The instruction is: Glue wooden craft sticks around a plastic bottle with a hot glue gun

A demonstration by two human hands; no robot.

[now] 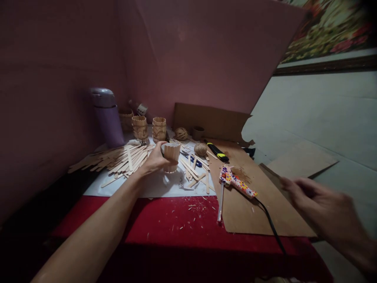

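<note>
My left hand is wrapped round a small cup clad in wooden sticks, holding it just above the white sheet. My right hand hovers at the right over the edge of the brown cardboard, blurred by motion, with nothing visible in it. A patterned glue gun with a black cord lies on the cardboard, left of that hand. A heap of loose wooden sticks lies left of the cup.
Two finished stick cups stand at the back beside a purple flask. Two twine balls, a yellow-black cutter, scattered sticks and a cardboard sheet propped against the pink wall lie behind. The table has a red cloth.
</note>
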